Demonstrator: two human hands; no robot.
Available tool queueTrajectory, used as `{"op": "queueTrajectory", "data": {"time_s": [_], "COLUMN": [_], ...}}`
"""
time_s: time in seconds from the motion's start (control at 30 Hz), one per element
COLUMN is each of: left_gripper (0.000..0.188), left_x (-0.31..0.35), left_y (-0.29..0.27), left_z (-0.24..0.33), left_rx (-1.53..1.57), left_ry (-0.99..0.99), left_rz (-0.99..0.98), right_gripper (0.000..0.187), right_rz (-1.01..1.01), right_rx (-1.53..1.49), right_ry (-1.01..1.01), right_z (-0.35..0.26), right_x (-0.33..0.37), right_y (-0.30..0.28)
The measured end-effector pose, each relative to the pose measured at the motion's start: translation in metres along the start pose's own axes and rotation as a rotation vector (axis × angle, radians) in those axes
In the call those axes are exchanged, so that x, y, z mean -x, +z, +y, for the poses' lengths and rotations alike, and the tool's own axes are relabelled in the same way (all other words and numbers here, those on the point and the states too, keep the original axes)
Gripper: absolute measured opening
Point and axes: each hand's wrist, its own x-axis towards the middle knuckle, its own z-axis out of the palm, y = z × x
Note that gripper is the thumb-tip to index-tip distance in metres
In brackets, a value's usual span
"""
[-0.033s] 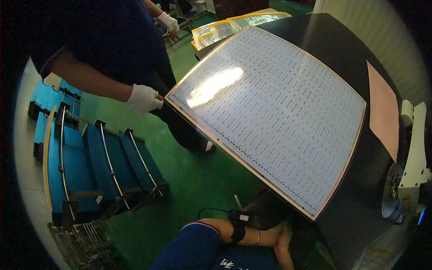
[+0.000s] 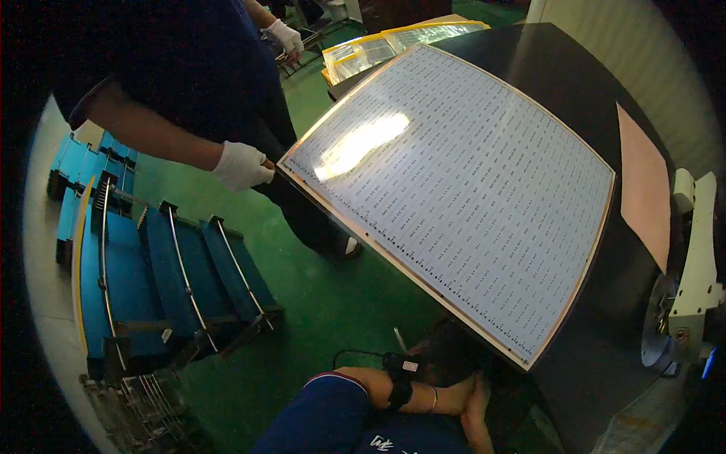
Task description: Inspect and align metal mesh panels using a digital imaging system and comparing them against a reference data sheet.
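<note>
My left hand (image 2: 454, 399) and my right hand (image 2: 475, 416) meet low in front of me, below the near corner of a large panel. Their fingers are in shadow and do not show apart. Neither hand touches the panel. On my left forearm are a thin bracelet (image 2: 434, 399) and a black strapped-on device (image 2: 399, 371) with a cable. The white panel (image 2: 469, 189) has rows of small black marks and a copper-coloured rim, and lies over a dark table. A co-worker's white-gloved hand (image 2: 243, 166) is at its left corner; the other gloved hand (image 2: 285, 38) hangs free of it.
Blue racks (image 2: 136, 265) with metal rods stand on the green floor (image 2: 302, 325) to the left. A pinkish sheet (image 2: 643, 185) lies on the black table (image 2: 560, 68) at the right, beside a cream-coloured machine (image 2: 692, 280). Yellow-edged sheets (image 2: 378, 49) are stacked at the back.
</note>
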Motion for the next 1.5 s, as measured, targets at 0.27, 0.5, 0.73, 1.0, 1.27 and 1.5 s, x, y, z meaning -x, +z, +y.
{"op": "queueTrajectory", "data": {"time_s": [0.27,0.5,0.73,1.0,1.27,1.5], "left_gripper": [0.037,0.037,0.037,0.037,0.037,0.036], "left_x": [-0.002,-0.003,-0.002,-0.003,-0.004,-0.005], "left_y": [0.003,0.004,0.003,0.006,0.006,0.007], "left_z": [-0.001,-0.002,-0.006,-0.006,-0.006,-0.005], "left_rx": [-0.005,-0.011,-0.009,-0.008,-0.009,-0.013], "left_ry": [0.006,0.020,0.014,0.015,0.023,0.039], "left_rz": [0.015,0.018,0.026,0.032,0.044,0.045], "right_gripper": [0.053,0.049,0.046,0.044,0.055,0.055], "right_rz": [-0.041,-0.050,-0.041,-0.001,-0.028,-0.036], "right_rx": [-0.039,0.020,0.042,-0.006,-0.086,-0.043], "right_ry": [-0.010,-0.023,-0.013,-0.005,0.010,-0.003], "right_z": [-0.013,-0.012,-0.010,-0.005,0.019,-0.001], "right_x": [0.016,0.015,0.012,0.012,-0.009,0.007], "right_y": [0.007,0.005,0.005,0.004,-0.005,0.000]}}
